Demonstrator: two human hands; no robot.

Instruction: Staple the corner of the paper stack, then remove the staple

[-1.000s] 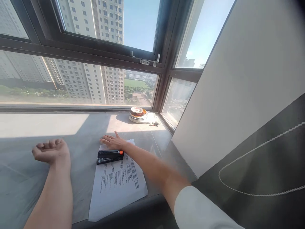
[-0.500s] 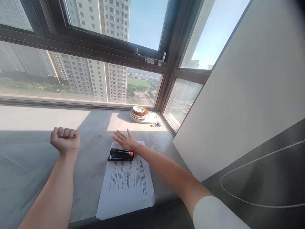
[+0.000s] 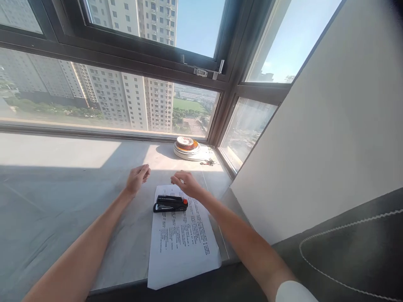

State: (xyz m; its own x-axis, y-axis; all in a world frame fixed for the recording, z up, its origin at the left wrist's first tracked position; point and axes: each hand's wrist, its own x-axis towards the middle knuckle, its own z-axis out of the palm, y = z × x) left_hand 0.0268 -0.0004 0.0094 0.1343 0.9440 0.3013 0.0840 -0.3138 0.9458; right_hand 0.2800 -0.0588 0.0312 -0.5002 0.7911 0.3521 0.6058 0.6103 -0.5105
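My left hand (image 3: 137, 178) is closed in a fist above the stone sill, left of the paper's far end, and nothing shows in it. Across from it, my right hand (image 3: 186, 183) hovers by the far edge of the paper with its fingers curled in, also holding nothing visible. Between and nearer than both hands, a black stapler (image 3: 171, 204) with a red-orange end lies crosswise on the printed paper (image 3: 182, 260). Neither hand touches the stapler. The paper's near edge reaches over the front edge of the sill.
A stack of plates and coiled white material (image 3: 188, 150) sits in the window corner, with a small dark tangled item (image 3: 208, 162) beside it. A dark window frame (image 3: 126, 56) runs behind. On the right are a white wall (image 3: 327, 126) and a hanging bead chain (image 3: 349, 222).
My left fist has moved right and turned inward. The right hand, spread flat before, has curled its fingers. The view has shifted slightly; the stapler still lies on the paper.
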